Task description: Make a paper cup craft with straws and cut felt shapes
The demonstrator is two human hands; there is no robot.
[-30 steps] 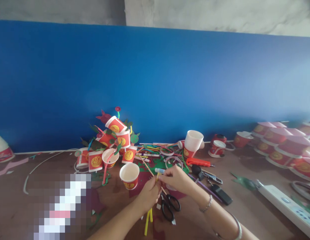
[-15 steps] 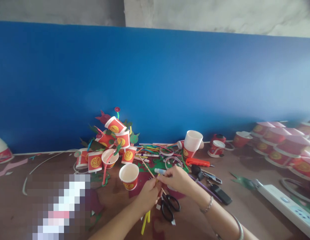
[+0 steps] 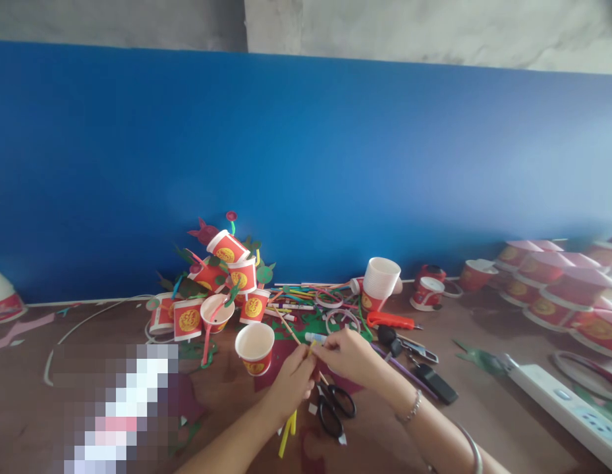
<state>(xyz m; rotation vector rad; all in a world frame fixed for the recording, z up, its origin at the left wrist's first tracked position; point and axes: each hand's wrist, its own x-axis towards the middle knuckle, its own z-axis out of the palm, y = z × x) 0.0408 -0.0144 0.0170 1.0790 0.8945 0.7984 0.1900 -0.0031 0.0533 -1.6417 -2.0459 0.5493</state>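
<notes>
Above the middle of the table, my two hands meet with fingers closed. My left hand (image 3: pixel 293 380) and my right hand (image 3: pixel 342 355) both pinch a small yellow strip (image 3: pixel 312 347), which looks like a piece of straw; its lower part is hidden by the fingers. Beneath the left wrist lie longer yellow straws (image 3: pixel 286 436). Black-handled scissors (image 3: pixel 330 416) rest just below the hands, partly covered. A capped white-blue tube (image 3: pixel 315 338) lies behind the right fingers, and a thin wooden stick (image 3: pixel 288 324) passes under the hands. Left of them stands a paper cup (image 3: pixel 255 349).
Red paper cups decorated with leaf shapes (image 3: pixel 226 249) are piled at the back left. A cup stack (image 3: pixel 379 283), an orange-handled tool (image 3: pixel 392 320) and keys (image 3: pixel 424 372) lie to the right. Farther right are a white power strip (image 3: pixel 562 401) and pink-topped cups (image 3: pixel 557 289).
Both hands stay almost in place. The yellow strip shows a little more between the fingertips, and the fingers have shifted slightly.
</notes>
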